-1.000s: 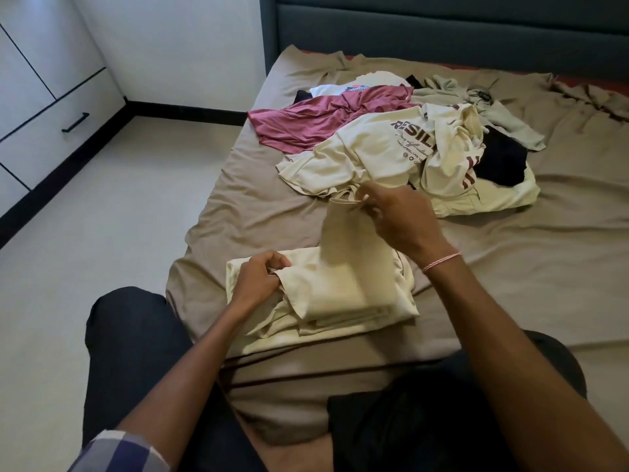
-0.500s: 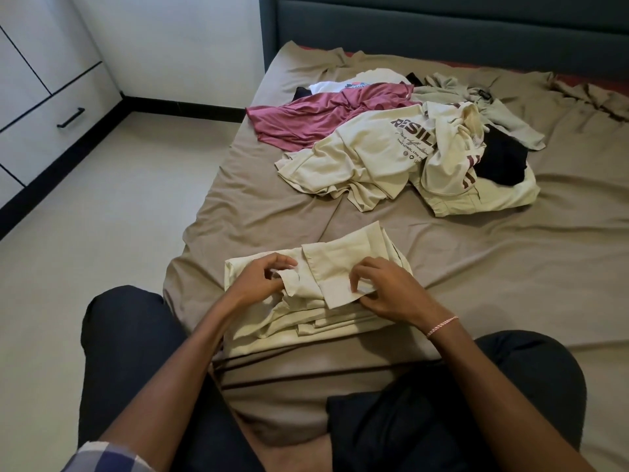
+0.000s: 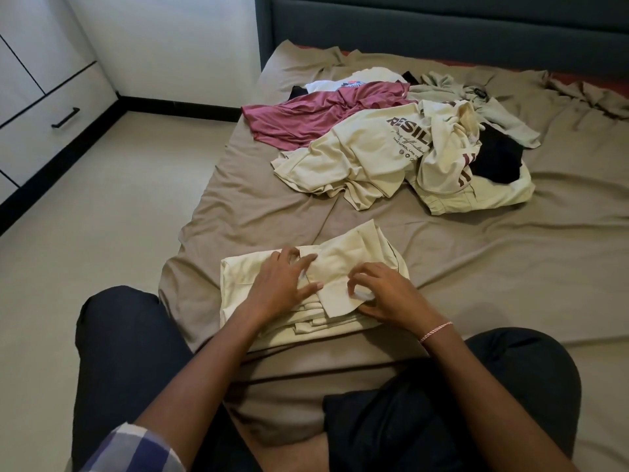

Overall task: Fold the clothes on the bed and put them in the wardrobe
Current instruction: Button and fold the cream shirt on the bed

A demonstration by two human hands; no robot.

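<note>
In the lower centre of the frame, a cream garment [image 3: 241, 284] is being folded on the bed [image 3: 476, 250], just ahead of the knees of the seated person. It is being pressed flat by the left hand [image 3: 282, 284], whose fingers are lying straight and spread and are gripping nothing. The near edge of the top flap [image 3: 343, 264] is being pinched by the curled fingers and thumb of the right hand [image 3: 388, 298]. The bundle's long axis is being kept roughly left to right across the frame, with the stacked fold edges facing the bottom of the frame and the flap slanting toward the upper right. The cloth is being judged light, soft and limp, with no stiffness of its own, so layers are likely to slide or spring open if released. It is probably best taken from underneath at both short ends, with the layers being held together from above. The remaining pile of unfolded clothes [image 3: 408, 158] is being left in the upper centre and right of the frame, well apart from the bundle, with a maroon garment [image 3: 306, 114] and a printed cream T-shirt [image 3: 367, 155] lying uppermost. A white cabinet [image 3: 41, 97] with a dark handle, presumably the wardrobe, is being shown at the upper left.
</note>
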